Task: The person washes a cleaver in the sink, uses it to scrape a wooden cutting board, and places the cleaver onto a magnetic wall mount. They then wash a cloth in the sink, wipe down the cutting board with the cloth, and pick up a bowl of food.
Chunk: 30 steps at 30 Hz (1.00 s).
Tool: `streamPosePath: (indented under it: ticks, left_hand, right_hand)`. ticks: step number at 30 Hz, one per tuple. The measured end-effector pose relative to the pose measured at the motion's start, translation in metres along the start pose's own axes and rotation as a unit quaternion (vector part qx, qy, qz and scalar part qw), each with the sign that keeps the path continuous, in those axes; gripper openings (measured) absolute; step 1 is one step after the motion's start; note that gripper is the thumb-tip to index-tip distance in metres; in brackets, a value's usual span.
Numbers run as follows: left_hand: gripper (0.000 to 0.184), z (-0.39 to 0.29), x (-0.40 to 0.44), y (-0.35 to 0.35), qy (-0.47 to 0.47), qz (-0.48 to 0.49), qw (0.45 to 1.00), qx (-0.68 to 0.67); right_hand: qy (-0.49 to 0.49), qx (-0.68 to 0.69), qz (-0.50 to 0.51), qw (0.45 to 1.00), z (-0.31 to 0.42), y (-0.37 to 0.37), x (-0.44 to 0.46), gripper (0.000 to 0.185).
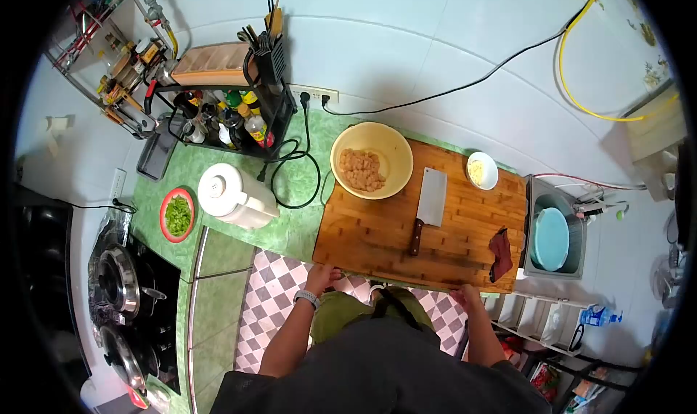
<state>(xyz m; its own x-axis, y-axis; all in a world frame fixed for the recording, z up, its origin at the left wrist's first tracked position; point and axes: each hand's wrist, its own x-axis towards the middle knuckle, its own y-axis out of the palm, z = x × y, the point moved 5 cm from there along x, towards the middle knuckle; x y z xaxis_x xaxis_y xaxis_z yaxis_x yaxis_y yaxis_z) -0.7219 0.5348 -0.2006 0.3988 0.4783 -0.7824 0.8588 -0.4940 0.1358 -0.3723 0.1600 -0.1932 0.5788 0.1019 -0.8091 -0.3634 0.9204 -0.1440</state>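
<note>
A large wooden cutting board (363, 232) lies on the green counter. My left hand (321, 278) is at its front left corner, fingers curled against the edge. Close to its front right corner, my right hand (466, 296) grips the edge in the same way; the undersides of both hands are hidden. On the board, a cleaver (433, 198) lies flat with its dark handle toward me. A yellow bowl (398, 141) of raw meat pieces (360, 169) stands at the back left. A small white bowl (491, 173) holds chopped garlic (475, 171). A dark red cloth (500, 254) lies at the right.
Left of the board stand a white jug (231, 196) and a red-rimmed bowl (191, 197) of chopped greens. A rack (272, 116) of bottles and knives is behind. Pots (120, 283) sit on the stove at far left. A sink (537, 196) with a blue basin (552, 238) is right.
</note>
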Motion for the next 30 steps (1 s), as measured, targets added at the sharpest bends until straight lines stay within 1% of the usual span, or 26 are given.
streamPosePath:
  ticks: [2,4,6,7,9,10,11,12,13,14,15,16,17,18,19,20,21,22,23,25,27,29,30]
  left_hand:
    - [0.035,-0.013,0.0,0.008,-0.014,-0.014,1.0,0.008]
    - [0.036,-0.008,0.025,0.008,-0.002,-0.024,1.0,0.012]
    - [0.036,-0.004,0.036,0.006,0.008,-0.035,0.999,0.015]
    - [0.036,-0.012,0.035,0.008,0.018,-0.024,0.999,0.013]
    - [0.036,-0.026,0.031,0.009,0.028,-0.015,0.999,0.001]
    - [0.034,-0.026,0.028,0.007,-0.012,-0.003,0.999,0.031]
    - [0.032,-0.027,0.025,0.004,-0.052,0.01,0.997,0.06]
    - [0.032,-0.034,0.017,0.0,-0.053,0.008,0.997,0.052]
    - [0.033,-0.044,0.005,-0.003,-0.033,0.008,0.995,0.094]
    - [0.033,-0.049,-0.002,-0.005,-0.01,0.009,0.991,0.137]
    - [0.033,-0.043,-0.005,-0.011,-0.009,0.009,0.991,0.131]
    - [0.031,-0.041,-0.011,-0.02,0.067,0.01,0.995,0.076]
    - [0.029,-0.039,-0.018,-0.03,0.139,0.011,0.99,0.021]
    - [0.027,-0.034,-0.028,-0.04,0.127,0.002,0.992,-0.001]
    - [0.027,-0.034,-0.045,-0.05,0.141,-0.019,0.99,0.006]
    - [0.027,-0.023,-0.06,-0.061,0.15,-0.025,0.988,-0.001]
    - [0.027,-0.012,-0.076,-0.077,0.16,-0.031,0.987,-0.005]
    - [0.028,-0.001,-0.093,-0.095,0.151,-0.059,0.987,-0.009]
    - [0.028,0.015,-0.114,-0.111,0.141,-0.086,0.986,-0.016]
    - [0.028,0.061,-0.15,-0.15,0.116,-0.18,0.974,-0.078]
    - [0.027,0.117,-0.189,-0.183,0.116,-0.262,0.947,-0.147]
    - [0.027,0.186,-0.217,-0.211,0.08,-0.312,0.929,-0.182]
    - [0.028,0.211,-0.232,-0.215,0.054,-0.338,0.918,-0.198]
  right_hand:
    - [0.0,0.001,-0.009,1.0,0.015,0.004,-0.003,0.02]
    - [0.0,0.001,-0.02,1.0,0.023,0.002,0.004,0.017]
    - [0.039,0.015,-0.03,0.999,0.023,0.0,0.017,0.013]
    - [0.038,0.01,-0.029,0.999,0.017,-0.006,0.026,0.013]
    - [-0.028,-0.108,0.059,0.992,0.013,-0.011,0.037,0.016]
    - [0.025,-0.225,0.022,0.974,0.039,-0.001,0.007,0.022]
    - [0.023,-0.233,0.024,0.972,0.073,0.013,-0.003,0.022]
    - [-0.074,-0.301,0.077,0.948,0.111,0.034,-0.011,0.015]
    - [-0.169,-0.363,0.13,0.907,0.138,0.052,-0.02,0.011]
    - [-0.25,-0.328,0.155,0.898,0.164,0.072,-0.008,0.013]
    - [-0.331,-0.291,0.183,0.879,0.19,0.092,0.002,0.014]
    - [-0.406,-0.255,0.211,0.852,0.215,0.111,0.012,0.016]
    - [-0.425,-0.104,0.203,0.876,0.255,0.156,0.005,0.016]
    - [-0.449,0.055,0.204,0.868,0.294,0.202,-0.005,0.017]
    - [-0.479,0.19,0.206,0.832,0.332,0.247,-0.016,0.019]
    - [-0.547,0.219,0.059,0.806,0.324,0.308,-0.064,0.021]
    - [-0.486,0.033,0.181,0.854,0.305,0.379,-0.019,0.025]
    - [-0.365,-0.151,0.308,0.865,0.276,0.413,-0.083,0.026]
    - [-0.268,-0.366,0.423,0.785,0.242,0.44,-0.161,0.027]
    - [-0.111,-0.306,0.414,0.85,0.198,0.44,-0.147,0.03]
    - [-0.136,-0.328,0.31,0.882,0.175,0.412,-0.079,0.036]
    - [-0.036,-0.266,0.241,0.933,0.162,0.376,-0.065,0.041]
    - [-0.036,-0.27,0.238,0.933,0.163,0.37,-0.051,0.041]
